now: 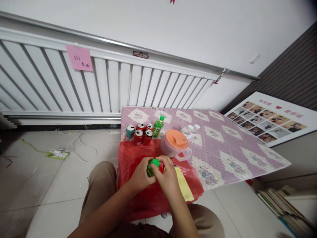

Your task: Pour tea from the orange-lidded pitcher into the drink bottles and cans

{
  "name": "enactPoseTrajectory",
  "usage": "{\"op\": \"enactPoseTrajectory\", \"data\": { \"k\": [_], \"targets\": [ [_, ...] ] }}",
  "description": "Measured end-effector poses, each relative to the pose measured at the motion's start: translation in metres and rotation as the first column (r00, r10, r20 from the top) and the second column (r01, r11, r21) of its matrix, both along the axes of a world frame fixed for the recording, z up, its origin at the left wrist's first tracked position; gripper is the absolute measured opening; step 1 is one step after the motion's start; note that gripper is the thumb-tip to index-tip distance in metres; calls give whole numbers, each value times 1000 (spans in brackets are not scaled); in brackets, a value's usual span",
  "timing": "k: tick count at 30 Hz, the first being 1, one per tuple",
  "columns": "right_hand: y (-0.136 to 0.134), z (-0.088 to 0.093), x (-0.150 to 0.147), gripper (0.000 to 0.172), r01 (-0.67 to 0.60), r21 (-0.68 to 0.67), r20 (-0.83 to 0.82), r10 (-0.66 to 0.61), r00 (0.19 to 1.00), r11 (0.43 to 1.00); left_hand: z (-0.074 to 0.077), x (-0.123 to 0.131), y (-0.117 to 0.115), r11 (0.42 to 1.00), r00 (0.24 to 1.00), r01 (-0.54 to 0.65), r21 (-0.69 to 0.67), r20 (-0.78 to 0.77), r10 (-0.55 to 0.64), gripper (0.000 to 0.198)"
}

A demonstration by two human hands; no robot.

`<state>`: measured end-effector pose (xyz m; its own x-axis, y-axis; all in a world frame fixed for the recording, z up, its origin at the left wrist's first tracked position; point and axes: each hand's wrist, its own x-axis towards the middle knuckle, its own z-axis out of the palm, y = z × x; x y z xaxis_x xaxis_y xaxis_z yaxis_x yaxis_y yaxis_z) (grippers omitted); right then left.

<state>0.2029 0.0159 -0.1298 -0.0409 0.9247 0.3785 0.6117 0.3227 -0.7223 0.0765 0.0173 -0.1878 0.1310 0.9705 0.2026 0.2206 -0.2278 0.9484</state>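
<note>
Both my hands meet over a red plastic bag (pixel 148 195) at the near edge of a low table (pixel 223 155). My left hand (pixel 140 177) wraps round the body of a small green bottle (pixel 150 169). My right hand (pixel 169 177) closes on it from the other side, fingers at its green cap (pixel 155 162), with something red showing beside it. A yellow cloth or sheet (pixel 184 185) lies on the bag just right of my right hand.
Behind the bag stand several drink cans (pixel 140 132), a second green bottle (pixel 158 126), a clear jug with an orange lid (pixel 174 142) and two clear bottles (pixel 193 129). A white radiator (pixel 99 82) lines the wall. A power strip (pixel 58 154) with cables lies on the floor, left. A photo board (pixel 269 120) leans at right.
</note>
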Motion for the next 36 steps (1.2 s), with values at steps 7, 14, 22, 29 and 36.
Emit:
{"op": "enactPoseTrajectory", "data": {
  "k": [7,14,22,29,36],
  "targets": [
    [-6,2,1,42,-122,-80,-48,119,992,989,-3,1,1,1000,1000,0,13,13,0,48],
    [-1,-7,-4,47,71,-71,-98,-78,992,995,-1,0,0,1000,1000,11,-3,16,-10,51],
    [-9,-4,-4,54,-14,-18,-87,12,996,1000,1,0,0,1000,1000,13,-25,26,-13,48],
    [-3,-10,-6,52,55,-65,-91,-61,994,996,1,-1,0,1000,1000,14,-10,17,-14,53],
    [-9,-10,-1,47,-55,-95,-161,39,986,994,-4,0,1,1000,1000,14,2,12,-14,55]
  ]
}}
